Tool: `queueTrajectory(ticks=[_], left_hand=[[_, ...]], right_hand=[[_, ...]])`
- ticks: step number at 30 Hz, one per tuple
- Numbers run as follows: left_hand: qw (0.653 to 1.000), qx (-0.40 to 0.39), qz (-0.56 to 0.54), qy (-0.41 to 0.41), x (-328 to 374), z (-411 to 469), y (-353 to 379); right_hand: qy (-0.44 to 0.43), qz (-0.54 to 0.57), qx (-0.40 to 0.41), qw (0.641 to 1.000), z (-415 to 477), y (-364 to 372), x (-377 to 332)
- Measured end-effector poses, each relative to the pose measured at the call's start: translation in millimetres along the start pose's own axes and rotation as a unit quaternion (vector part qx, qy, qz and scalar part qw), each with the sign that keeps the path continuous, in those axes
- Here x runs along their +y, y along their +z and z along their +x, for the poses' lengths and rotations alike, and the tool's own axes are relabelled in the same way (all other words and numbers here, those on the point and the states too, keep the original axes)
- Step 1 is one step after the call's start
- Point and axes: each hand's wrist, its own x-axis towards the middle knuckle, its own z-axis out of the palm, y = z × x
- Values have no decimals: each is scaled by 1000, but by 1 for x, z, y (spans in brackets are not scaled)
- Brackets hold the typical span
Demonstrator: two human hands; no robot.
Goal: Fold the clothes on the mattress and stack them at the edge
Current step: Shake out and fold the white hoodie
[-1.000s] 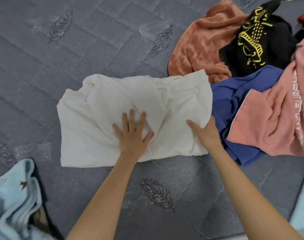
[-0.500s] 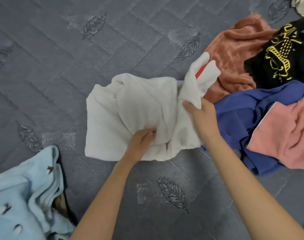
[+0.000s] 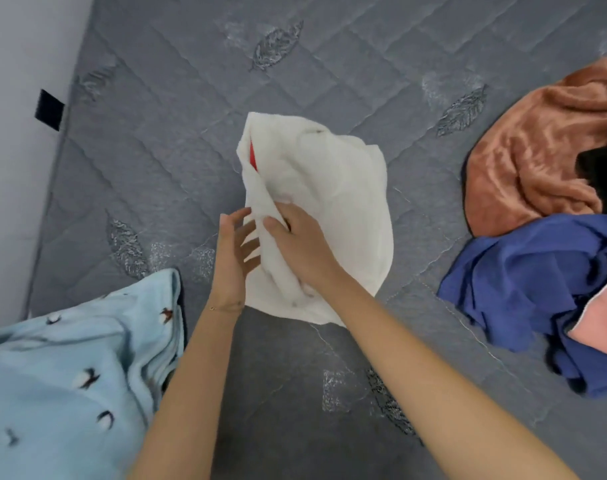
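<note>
Step in hand: folding the white garment, which lies at the centre of the grey mattress; its right half now lies over the left, making a narrow, lumpy bundle.
Right hand: the right hand reaches across to the bundle's 9 o'clock edge and grasps a ridge of the cloth, thumb on top and fingers curled into the fabric.
Left hand: the left hand is released, fingers spread and relaxed, at the bundle's 8 o'clock edge; whether it touches the cloth cannot be told.
Detail: a red tag shows in a slit at the bundle's 11 o'clock side.
Other clothes: a light blue garment at 8 o'clock, near the edge by the wall; a rust garment at 2 o'clock, a blue garment at 4 o'clock and a pink garment beside it, all unfolded.
Next move: probably the layers need flattening with the free palm, then the bundle goes toward 8 o'clock onto the stack; the loose folds could slip open if it is lifted by one ridge.
Change from a second ago: then the garment lay wide and flat, the left palm pressing its middle and the right hand at its 3 o'clock edge; half a second ago the right side was rising while the left pinched. The view has swung toward 9 o'clock, bringing the wall in.
</note>
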Motion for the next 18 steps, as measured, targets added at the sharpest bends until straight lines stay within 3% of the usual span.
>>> queueTrajectory(ticks=[4, 7, 8, 10, 12, 13, 16, 18], left_hand=[[999, -26, 43, -10, -5, 13, -28], [983, 65, 169, -7, -18, 14, -30], [966, 92, 242, 28, -21, 13, -28], [895, 118, 412, 127, -27, 10, -18], [827, 112, 512, 204, -32, 8, 3], [813, 100, 537, 205, -34, 7, 14], [813, 84, 571, 76, -46, 7, 36], [791, 107, 603, 1, -54, 10, 32]], right_hand=[[39, -41, -98, 994, 14, 19, 16], [-26, -108, -11, 994, 10, 11, 24], [-54, -133, 31, 989, 8, 4, 26], [-107, -191, 117, 969, 5, -17, 33], [-120, -244, 195, 942, 5, -41, 43], [-106, -265, 221, 933, 5, -52, 47], [-22, -281, 224, 933, 6, -79, 62], [13, -285, 191, 939, 8, -87, 69]])
